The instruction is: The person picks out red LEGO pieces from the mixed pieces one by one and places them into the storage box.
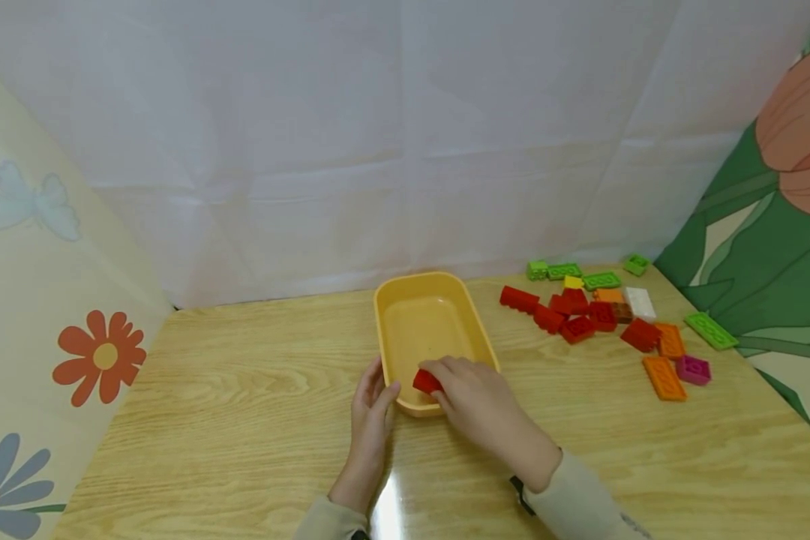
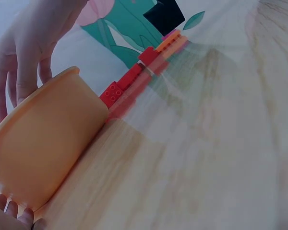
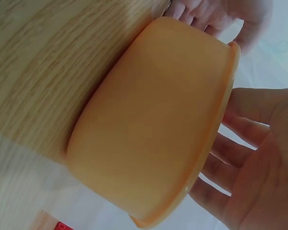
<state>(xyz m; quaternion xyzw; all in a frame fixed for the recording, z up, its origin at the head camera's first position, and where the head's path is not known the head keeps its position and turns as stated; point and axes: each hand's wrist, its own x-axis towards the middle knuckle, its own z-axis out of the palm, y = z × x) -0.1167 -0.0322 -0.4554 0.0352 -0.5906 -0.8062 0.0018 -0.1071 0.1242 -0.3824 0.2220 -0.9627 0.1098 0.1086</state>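
A yellow-orange plastic tray (image 1: 421, 330) with rounded corners stands on the table. My left hand (image 1: 370, 420) holds its near left corner, thumb at the rim and fingers along the outer wall. My right hand (image 1: 475, 401) reaches over the near right rim and pinches a red toy brick (image 1: 425, 381) inside the tray's outline. In the right wrist view, the tray wall (image 3: 144, 115) hides that brick, and the right hand's fingers (image 3: 225, 158) reach down behind the rim. The left wrist view shows the right hand (image 2: 31, 52) above the tray.
To the right lie several red bricks (image 1: 576, 328), green plates (image 1: 711, 330), orange plates (image 1: 664, 377), a white piece (image 1: 640, 303) and a magenta brick (image 1: 694, 370). A white cloth (image 1: 297, 150) hangs behind the wooden table (image 1: 243, 420). Printed panels flank both sides.
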